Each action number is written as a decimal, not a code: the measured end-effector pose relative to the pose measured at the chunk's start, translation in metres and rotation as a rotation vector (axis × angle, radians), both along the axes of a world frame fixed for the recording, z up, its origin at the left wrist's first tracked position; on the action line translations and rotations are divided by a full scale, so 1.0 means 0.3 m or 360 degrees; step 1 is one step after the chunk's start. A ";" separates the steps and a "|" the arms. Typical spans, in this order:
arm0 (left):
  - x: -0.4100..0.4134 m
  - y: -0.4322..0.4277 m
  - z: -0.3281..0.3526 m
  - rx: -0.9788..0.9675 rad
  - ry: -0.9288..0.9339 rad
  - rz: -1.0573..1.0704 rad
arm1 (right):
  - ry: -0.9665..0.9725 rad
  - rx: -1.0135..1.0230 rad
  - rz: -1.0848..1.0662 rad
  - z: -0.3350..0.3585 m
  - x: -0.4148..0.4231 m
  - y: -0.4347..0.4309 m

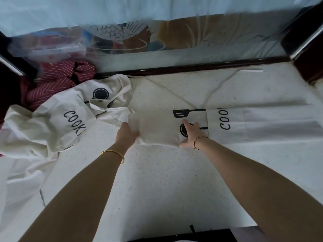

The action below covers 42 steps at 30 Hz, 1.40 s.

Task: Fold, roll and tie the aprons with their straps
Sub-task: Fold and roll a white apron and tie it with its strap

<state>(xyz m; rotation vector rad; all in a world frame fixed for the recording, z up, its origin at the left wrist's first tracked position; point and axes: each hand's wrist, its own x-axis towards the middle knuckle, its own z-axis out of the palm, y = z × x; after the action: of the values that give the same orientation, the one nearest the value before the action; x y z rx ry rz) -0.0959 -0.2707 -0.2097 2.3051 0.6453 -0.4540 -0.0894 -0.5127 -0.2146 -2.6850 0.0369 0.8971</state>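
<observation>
A cream apron (pixel 157 124) printed with a black spatula, a pan and "COO" lies folded into a long strip across the white speckled table (pixel 157 180). My left hand (pixel 128 132) grips the strip's left end, fingers tucked into the cloth. My right hand (pixel 191 135) lies flat on the pan print with straight fingers, thumb at the strip's near edge. The strip's right part (pixel 262 123) stretches flat toward the right. The apron's straps (pixel 174 95) trail away toward the back of the table.
A heap of more cream aprons (pixel 57 123) lies at the left, partly hanging over the table's edge. Red striped aprons (pixel 57 81) and a clear plastic bag (pixel 45 48) sit at the back left. A dark wooden rail (pixel 192 67) borders the back; a dark post (pixel 307 58) stands at the back right.
</observation>
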 end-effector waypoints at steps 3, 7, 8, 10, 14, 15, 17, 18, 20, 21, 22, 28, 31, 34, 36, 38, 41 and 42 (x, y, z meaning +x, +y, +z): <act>0.008 0.004 -0.007 -0.0206 0.0003 0.0209 | 0.0062 0.0026 -0.0016 0.003 0.004 -0.002; 0.015 -0.019 0.006 -0.0653 0.0049 0.0621 | -0.0014 0.0165 -0.0046 0.022 0.011 0.015; 0.013 -0.030 0.011 -0.0723 0.0074 0.0638 | -0.0120 0.0207 -0.0012 0.023 0.015 0.031; 0.009 -0.054 0.014 -0.0766 0.0090 0.0609 | -0.0228 0.0277 0.0088 0.022 0.014 0.070; 0.012 -0.061 0.016 -0.0683 -0.0032 0.0526 | -0.0031 0.0260 0.0176 0.003 0.016 0.128; 0.016 -0.056 0.015 -0.0695 -0.0065 0.0538 | 0.0014 0.0237 0.0156 -0.001 0.021 0.134; 0.023 -0.056 0.016 -0.0707 -0.0138 0.0602 | 0.0088 0.0191 0.0123 -0.005 0.035 0.143; 0.028 -0.055 0.014 -0.0722 -0.0160 0.0650 | 0.0122 0.0168 0.0116 -0.004 0.043 0.148; 0.035 -0.058 0.019 -0.0760 -0.0202 0.0711 | 0.0185 0.0129 0.0106 0.007 0.053 0.150; 0.041 -0.056 0.021 -0.0770 -0.0222 0.0701 | 0.0221 0.0125 0.0092 0.012 0.060 0.150; 0.047 -0.054 0.021 -0.0784 -0.0234 0.0670 | 0.0257 0.0138 0.0070 0.017 0.064 0.148; 0.082 -0.047 0.043 -0.0852 -0.0107 0.0526 | 0.0360 0.0203 -0.0028 0.020 0.073 0.149; 0.086 -0.042 0.049 -0.0854 -0.0075 0.0480 | 0.0353 0.0192 -0.0025 0.018 0.071 0.149; 0.087 -0.040 0.060 -0.0989 -0.0054 0.0460 | 0.0349 0.0175 -0.0023 0.015 0.070 0.148; 0.090 -0.048 0.077 -0.1028 -0.0018 0.0434 | 0.0349 0.0166 -0.0018 0.014 0.069 0.148; 0.095 -0.066 0.096 -0.1043 -0.0034 0.0409 | 0.0321 0.0174 -0.0006 0.010 0.066 0.147; 0.097 -0.119 0.130 -0.1084 -0.0099 0.0305 | 0.0222 0.0146 0.0093 0.002 0.056 0.141; 0.099 -0.143 0.141 -0.1090 -0.0107 0.0260 | 0.0168 0.0159 0.0120 -0.003 0.054 0.135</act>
<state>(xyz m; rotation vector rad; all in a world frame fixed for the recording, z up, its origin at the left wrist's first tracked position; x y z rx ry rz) -0.0663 -0.3136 -0.1674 1.6007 0.5336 -0.4340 -0.0732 -0.4721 -0.2155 -2.5599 -0.0844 1.0348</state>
